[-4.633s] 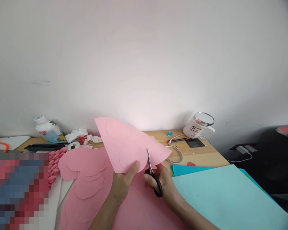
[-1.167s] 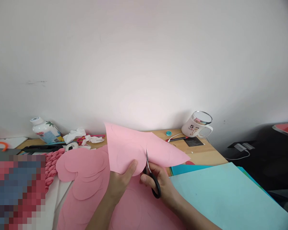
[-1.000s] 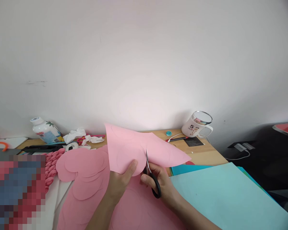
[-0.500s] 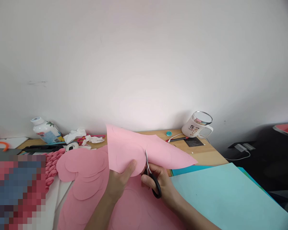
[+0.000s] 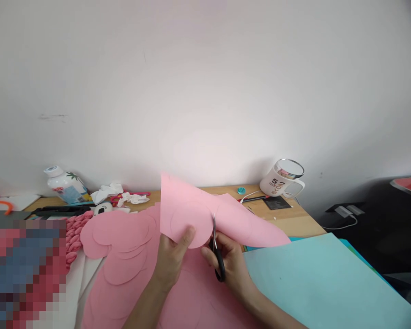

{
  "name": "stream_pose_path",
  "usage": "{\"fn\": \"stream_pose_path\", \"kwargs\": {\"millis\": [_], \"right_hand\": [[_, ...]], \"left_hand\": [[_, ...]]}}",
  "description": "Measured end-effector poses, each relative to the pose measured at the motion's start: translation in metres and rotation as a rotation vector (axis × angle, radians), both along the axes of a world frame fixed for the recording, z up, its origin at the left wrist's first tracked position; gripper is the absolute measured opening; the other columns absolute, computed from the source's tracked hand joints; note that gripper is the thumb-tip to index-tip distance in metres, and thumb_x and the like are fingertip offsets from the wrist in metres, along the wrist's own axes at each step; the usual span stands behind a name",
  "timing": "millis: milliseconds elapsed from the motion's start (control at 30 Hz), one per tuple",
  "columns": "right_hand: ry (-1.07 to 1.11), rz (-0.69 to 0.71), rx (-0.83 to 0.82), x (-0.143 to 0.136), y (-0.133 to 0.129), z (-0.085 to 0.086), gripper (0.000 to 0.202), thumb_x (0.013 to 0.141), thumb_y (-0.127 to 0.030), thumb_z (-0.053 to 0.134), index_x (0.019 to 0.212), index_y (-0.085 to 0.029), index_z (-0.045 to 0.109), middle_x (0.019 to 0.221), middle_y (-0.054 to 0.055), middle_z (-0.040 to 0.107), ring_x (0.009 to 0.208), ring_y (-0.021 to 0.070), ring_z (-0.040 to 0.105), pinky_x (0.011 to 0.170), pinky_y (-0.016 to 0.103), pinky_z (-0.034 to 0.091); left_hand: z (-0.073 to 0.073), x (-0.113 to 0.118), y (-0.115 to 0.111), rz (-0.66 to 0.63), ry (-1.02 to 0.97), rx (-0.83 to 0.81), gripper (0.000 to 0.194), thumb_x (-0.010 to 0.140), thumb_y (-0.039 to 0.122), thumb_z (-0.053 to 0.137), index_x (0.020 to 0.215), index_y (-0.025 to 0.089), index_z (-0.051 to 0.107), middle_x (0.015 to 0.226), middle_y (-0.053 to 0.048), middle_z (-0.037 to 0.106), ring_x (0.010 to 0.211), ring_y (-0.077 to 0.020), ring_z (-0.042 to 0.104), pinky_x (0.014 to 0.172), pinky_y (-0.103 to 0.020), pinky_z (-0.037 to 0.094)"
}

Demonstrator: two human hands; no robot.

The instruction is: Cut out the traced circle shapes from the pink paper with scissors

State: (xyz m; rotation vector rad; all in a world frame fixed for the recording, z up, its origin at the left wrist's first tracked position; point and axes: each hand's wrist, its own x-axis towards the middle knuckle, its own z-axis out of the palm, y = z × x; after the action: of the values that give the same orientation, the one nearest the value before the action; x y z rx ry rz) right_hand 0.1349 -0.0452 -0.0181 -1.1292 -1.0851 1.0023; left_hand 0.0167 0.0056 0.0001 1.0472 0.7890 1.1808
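Note:
A sheet of pink paper (image 5: 188, 205) is held up over the desk, its left part pinched by my left hand (image 5: 174, 256), thumb in front and fingers behind. Black-handled scissors (image 5: 219, 262) are in my right hand (image 5: 233, 265), with the blades at the paper's cut, along a rounded edge. Right of the blades the sheet curls away toward the blue paper. Beneath my hands lies more pink paper (image 5: 205, 306), with faint outlines on it. Several pink rounded cutouts (image 5: 126, 265) overlap to the left of my left hand.
Light blue sheets (image 5: 322, 274) lie at the right. A white mug (image 5: 277, 180), a teal disc (image 5: 241, 190) and a black card (image 5: 276, 203) stand or lie near the wall. At the back left are a white bottle (image 5: 65, 185), crumpled tissue (image 5: 133, 199) and pink braided yarn (image 5: 76, 235).
The held paper has shifted a little to the right and turned. The scissor blades have gone from slightly apart to nearly closed, now more upright.

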Motion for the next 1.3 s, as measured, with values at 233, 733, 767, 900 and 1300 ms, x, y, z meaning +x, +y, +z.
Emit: {"fn": "stream_pose_path", "kwargs": {"millis": [233,733,767,900,1300], "right_hand": [[0.031,0.123,-0.036,0.001,0.002,0.001,0.026,0.071,-0.031,0.068,0.063,-0.018,0.047,0.055,-0.005,0.041,0.051,0.0101,0.033,0.047,0.022,0.028],[0.034,0.178,-0.023,0.007,0.002,0.003,0.022,0.072,-0.035,0.069,0.073,-0.018,0.055,0.062,-0.004,0.043,0.057,0.0114,0.036,0.051,0.022,0.032],[0.030,0.179,-0.025,0.007,0.002,0.003,0.023,0.072,-0.036,0.069,0.073,-0.018,0.055,0.062,-0.003,0.043,0.057,0.0115,0.036,0.051,0.022,0.032],[0.028,0.183,-0.045,0.007,0.001,0.005,0.025,0.072,-0.039,0.068,0.073,-0.018,0.055,0.062,-0.003,0.044,0.057,0.0115,0.037,0.051,0.023,0.032],[-0.198,0.008,0.033,0.006,0.000,-0.005,0.022,0.070,-0.034,0.067,0.066,-0.020,0.051,0.056,-0.004,0.044,0.051,0.0123,0.041,0.049,0.024,0.036]], "left_hand": [[-0.005,-0.002,0.001,0.087,0.254,0.035,0.056,0.069,0.038,0.070,0.119,0.018,0.054,0.111,-0.009,0.064,0.108,-0.0269,0.056,0.092,-0.038,0.047],[0.005,-0.004,0.001,0.032,0.201,0.032,0.057,0.066,0.034,0.070,0.118,0.020,0.053,0.112,-0.008,0.064,0.103,-0.0253,0.058,0.087,-0.036,0.048],[0.005,-0.004,0.001,0.033,0.203,0.030,0.056,0.067,0.035,0.070,0.118,0.019,0.054,0.111,-0.009,0.064,0.103,-0.0255,0.058,0.088,-0.036,0.048],[0.007,-0.003,0.001,0.039,0.207,0.017,0.052,0.066,0.035,0.071,0.114,0.019,0.057,0.109,-0.009,0.065,0.104,-0.0267,0.057,0.089,-0.037,0.047],[0.011,-0.006,0.000,-0.055,0.098,-0.011,0.057,0.063,0.028,0.074,0.116,0.019,0.056,0.108,-0.009,0.066,0.109,-0.0285,0.055,0.092,-0.040,0.046]]}}
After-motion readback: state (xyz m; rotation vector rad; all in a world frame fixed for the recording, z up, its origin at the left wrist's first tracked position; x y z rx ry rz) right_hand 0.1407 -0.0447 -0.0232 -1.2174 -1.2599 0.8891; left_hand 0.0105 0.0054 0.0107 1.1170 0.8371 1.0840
